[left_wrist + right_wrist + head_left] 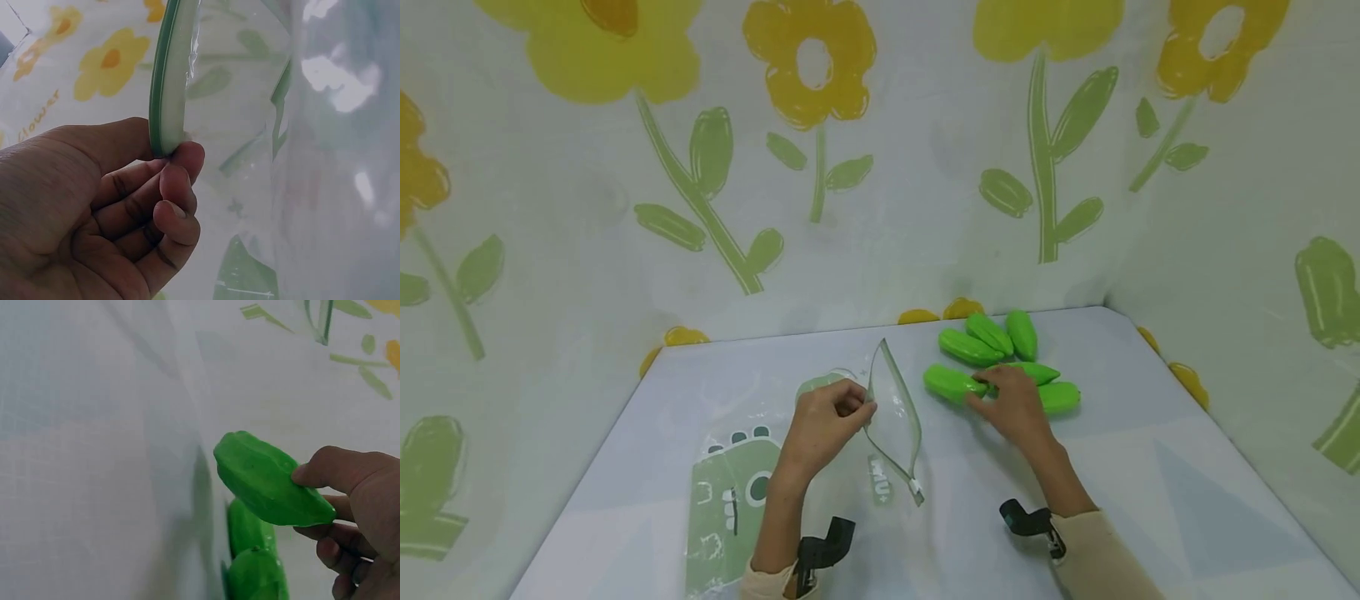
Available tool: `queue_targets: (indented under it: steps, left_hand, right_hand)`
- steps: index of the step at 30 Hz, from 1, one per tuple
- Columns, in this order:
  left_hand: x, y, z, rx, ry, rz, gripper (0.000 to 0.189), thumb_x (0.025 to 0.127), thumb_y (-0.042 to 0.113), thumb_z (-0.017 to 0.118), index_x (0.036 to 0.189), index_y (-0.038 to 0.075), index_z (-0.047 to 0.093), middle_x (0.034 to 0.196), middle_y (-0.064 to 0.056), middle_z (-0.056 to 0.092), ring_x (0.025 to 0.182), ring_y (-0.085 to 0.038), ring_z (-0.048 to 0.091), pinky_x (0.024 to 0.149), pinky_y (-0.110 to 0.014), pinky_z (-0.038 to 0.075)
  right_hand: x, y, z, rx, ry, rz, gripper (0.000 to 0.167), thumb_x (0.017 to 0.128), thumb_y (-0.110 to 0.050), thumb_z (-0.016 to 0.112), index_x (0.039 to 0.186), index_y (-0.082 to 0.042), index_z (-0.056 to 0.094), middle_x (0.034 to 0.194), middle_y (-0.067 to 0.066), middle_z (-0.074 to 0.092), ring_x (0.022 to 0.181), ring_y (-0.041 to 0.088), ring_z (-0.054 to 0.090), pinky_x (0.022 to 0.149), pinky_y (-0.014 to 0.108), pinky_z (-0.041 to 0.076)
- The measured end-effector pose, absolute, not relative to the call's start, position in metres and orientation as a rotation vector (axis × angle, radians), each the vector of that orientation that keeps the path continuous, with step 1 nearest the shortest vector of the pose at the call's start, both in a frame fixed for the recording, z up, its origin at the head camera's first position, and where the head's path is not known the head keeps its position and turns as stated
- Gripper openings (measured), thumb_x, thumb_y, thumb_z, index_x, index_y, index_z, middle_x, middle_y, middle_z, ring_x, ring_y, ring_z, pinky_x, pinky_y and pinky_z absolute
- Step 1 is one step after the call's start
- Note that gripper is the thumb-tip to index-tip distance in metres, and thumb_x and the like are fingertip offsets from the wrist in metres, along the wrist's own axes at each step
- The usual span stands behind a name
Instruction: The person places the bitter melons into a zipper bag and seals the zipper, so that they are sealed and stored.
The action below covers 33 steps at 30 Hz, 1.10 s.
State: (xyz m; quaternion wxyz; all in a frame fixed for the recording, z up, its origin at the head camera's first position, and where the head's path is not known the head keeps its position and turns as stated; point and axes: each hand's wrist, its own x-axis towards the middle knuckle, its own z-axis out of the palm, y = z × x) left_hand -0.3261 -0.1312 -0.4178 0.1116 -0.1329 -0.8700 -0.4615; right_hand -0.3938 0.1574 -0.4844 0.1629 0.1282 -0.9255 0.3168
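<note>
My left hand pinches the green zip edge of a clear zip bag between thumb and index finger. The bag lies on the table with its mouth standing open toward the right, a cartoon creature printed on it in green. A pale slider sits at the near end of the zip. To the right of the mouth, my right hand holds a bright green ridged fruit, glossy and tapered, by one end between thumb and fingers. In the head view the held fruit points left toward the bag.
Several more green fruits lie in a loose cluster behind and beside my right hand. Two of them show below the held one in the right wrist view. Flower-printed walls enclose the white table at the back and sides.
</note>
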Motion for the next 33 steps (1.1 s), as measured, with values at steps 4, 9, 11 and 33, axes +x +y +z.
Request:
queue_targets:
  steps: [4, 9, 11, 33]
  left_hand:
    - [-0.326, -0.131, -0.418, -0.389, -2.548, -1.343, 0.004, 0.089, 0.012, 0.076, 0.091, 0.011, 0.073, 0.075, 0.006, 0.065, 0.069, -0.01, 0.062, 0.062, -0.028, 0.051]
    - [-0.326, -0.131, -0.418, -0.369, -2.552, -1.343, 0.004, 0.089, 0.012, 0.076, 0.092, 0.011, 0.073, 0.075, 0.006, 0.066, 0.07, -0.01, 0.063, 0.062, -0.028, 0.051]
    - [-0.326, -0.13, -0.418, -0.361, -2.554, -1.345, 0.004, 0.089, 0.012, 0.075, 0.092, 0.011, 0.073, 0.075, 0.006, 0.066, 0.07, -0.009, 0.063, 0.062, -0.028, 0.051]
    - [-0.324, -0.129, -0.416, -0.375, -2.527, -1.345, 0.006, 0.088, 0.013, 0.076, 0.092, 0.009, 0.073, 0.075, 0.006, 0.066, 0.07, -0.009, 0.063, 0.063, -0.027, 0.052]
  right_hand:
    - [-0.387, 0.165, -0.468, 0.405, -2.609, 0.992, 0.033, 0.087, -0.019, 0.079, 0.115, -0.004, 0.074, 0.115, 0.015, 0.067, 0.102, 0.032, 0.06, 0.085, 0.049, 0.049]
    - [-0.38, 0.171, -0.451, 0.477, -2.527, 1.023, 0.029, 0.086, -0.018, 0.079, 0.112, -0.006, 0.075, 0.111, 0.012, 0.068, 0.094, 0.029, 0.06, 0.08, 0.048, 0.049]
    - [-0.376, 0.172, -0.445, 0.5, -2.499, 1.024, 0.028, 0.086, -0.017, 0.08, 0.111, -0.006, 0.075, 0.109, 0.01, 0.069, 0.092, 0.029, 0.059, 0.079, 0.049, 0.048]
    - [-0.349, 0.16, -0.411, 0.8, -2.382, 1.135, 0.03, 0.082, -0.013, 0.083, 0.111, -0.015, 0.076, 0.106, -0.006, 0.068, 0.091, 0.013, 0.059, 0.076, 0.036, 0.051]
